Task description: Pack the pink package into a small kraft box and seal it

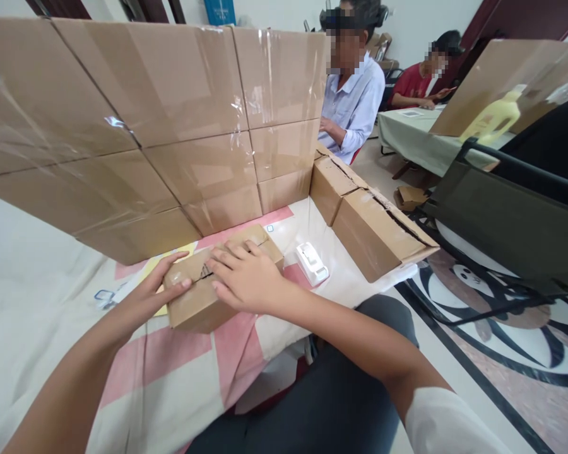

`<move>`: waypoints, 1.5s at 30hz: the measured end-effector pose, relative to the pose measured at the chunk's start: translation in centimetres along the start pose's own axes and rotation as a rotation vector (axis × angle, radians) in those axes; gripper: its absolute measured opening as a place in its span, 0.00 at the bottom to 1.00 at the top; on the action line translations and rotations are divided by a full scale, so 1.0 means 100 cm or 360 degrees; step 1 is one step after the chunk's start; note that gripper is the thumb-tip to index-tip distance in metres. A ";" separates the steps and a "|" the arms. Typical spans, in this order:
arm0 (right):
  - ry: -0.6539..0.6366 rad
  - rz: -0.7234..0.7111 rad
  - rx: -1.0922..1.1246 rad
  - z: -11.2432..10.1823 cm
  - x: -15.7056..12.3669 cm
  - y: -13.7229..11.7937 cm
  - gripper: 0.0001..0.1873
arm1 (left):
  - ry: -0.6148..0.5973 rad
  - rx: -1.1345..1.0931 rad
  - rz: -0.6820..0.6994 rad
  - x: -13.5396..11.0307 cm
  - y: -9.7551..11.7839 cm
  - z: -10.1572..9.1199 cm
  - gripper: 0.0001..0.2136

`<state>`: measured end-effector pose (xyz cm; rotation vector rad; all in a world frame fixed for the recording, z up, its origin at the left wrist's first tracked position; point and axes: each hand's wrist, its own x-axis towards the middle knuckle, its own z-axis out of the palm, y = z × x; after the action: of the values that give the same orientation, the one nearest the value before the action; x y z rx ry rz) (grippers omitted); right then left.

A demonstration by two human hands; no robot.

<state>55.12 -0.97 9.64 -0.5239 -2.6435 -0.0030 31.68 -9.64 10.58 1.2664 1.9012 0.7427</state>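
A small brown cardboard box (194,309) lies on the pink and white cloth in front of me, its top flaps closed along a seam. At its left end, my left hand (163,284) grips it, with the thumb on the top and the index finger toward the far side. My right hand (248,274) rests flat on the box top with its fingers stretched over the seam. To the right of the box, apart from both hands, is a white plastic object (312,263) whose kind I cannot make out. Yellow paper (158,265) shows partly behind the box.
A tall wall of taped cardboard boxes (194,94) stands behind the work area, and a low cardboard row (369,221) borders the right. Beyond are two people, a table with a yellow jug (495,116), and a dark folding chair (506,227).
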 end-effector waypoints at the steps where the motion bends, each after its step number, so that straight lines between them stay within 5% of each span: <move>1: -0.0004 0.0000 -0.0001 -0.001 0.000 0.000 0.26 | -0.0044 0.0000 -0.0018 -0.002 0.000 -0.001 0.41; 7: -0.0026 0.0024 0.0034 -0.005 0.002 -0.002 0.24 | -0.0253 -0.0109 -0.0002 -0.005 -0.005 -0.006 0.50; 11: -0.0028 0.0052 0.0156 -0.018 -0.004 0.012 0.25 | 0.0193 -0.0198 0.0220 -0.002 -0.031 -0.017 0.38; 15: 0.0117 0.0431 0.0299 -0.024 -0.021 0.062 0.25 | 0.0699 0.0166 0.0053 0.003 -0.068 -0.032 0.30; 18: 0.0123 0.0868 0.0445 -0.017 -0.026 0.112 0.24 | 0.0697 0.0412 -0.0032 0.008 -0.092 -0.034 0.30; 22: -0.0195 0.1165 0.0194 -0.005 -0.016 0.167 0.23 | 0.0714 0.0825 -0.0057 0.013 -0.109 -0.020 0.29; 27: -0.0511 0.1034 0.0167 0.012 0.004 0.204 0.19 | 0.0809 0.1126 -0.0019 0.012 -0.112 0.007 0.27; 32: -0.0749 0.0839 0.0217 0.040 0.021 0.207 0.17 | 0.0830 0.1149 0.0044 0.009 -0.115 0.017 0.25; 45: -0.0706 0.0703 0.0309 0.077 0.035 0.216 0.12 | 0.0758 0.1255 -0.0007 0.013 -0.132 0.011 0.23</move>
<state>56.84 20.99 2.44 -1.1360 -2.8323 0.5570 25.46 -12.99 -0.65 1.6361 2.7423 0.2870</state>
